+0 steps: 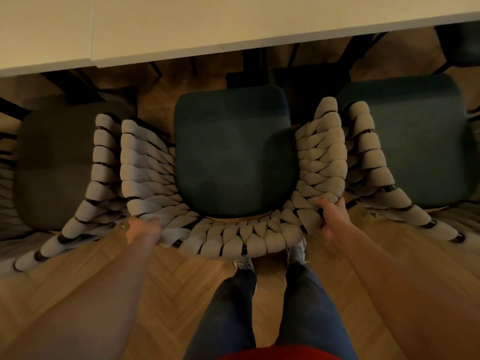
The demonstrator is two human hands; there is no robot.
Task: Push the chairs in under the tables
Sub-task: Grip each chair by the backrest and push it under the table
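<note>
While gripped, chair [233,152] between fingers [145,219].

Chair [233,152] before table [233,24], between chairs

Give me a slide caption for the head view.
Both hands grip the woven chair, seat short of the table.

Your L hand [143,229] & R hand [331,218] are both out front, arms straight. Fingers curled, gripping. Legs stand between the arms.
</note>
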